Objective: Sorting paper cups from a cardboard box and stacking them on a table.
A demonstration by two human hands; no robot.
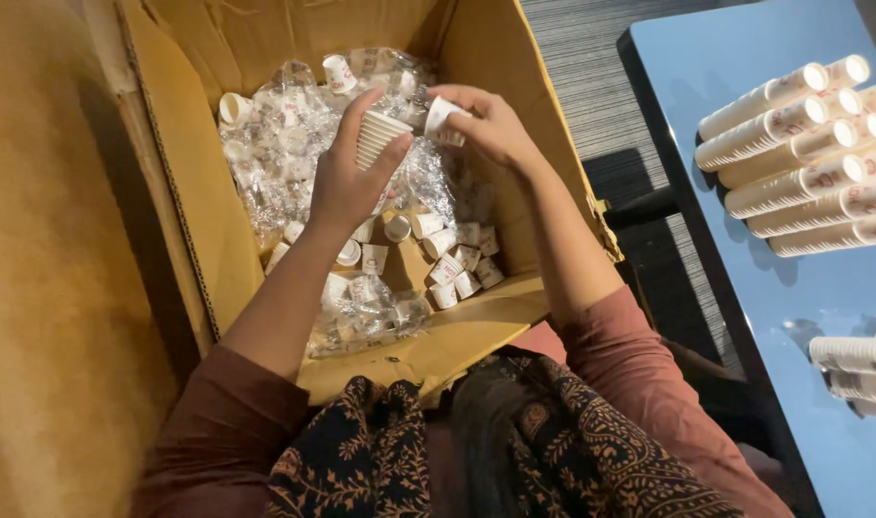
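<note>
Inside the cardboard box (184, 163) | nested cup stack (378, 134) is held by left hand (347, 177) | single paper cup (443, 120) is pinched by right hand (495, 129) | cup is best aligned squarely before nesting.

Blue table (745, 67) beside striped floor (591, 96)

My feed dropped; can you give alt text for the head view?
Over an open cardboard box of loose paper cups, the left hand holds a nested cup stack and the right hand a single cup. Long cup stacks lie on a blue table.
</note>
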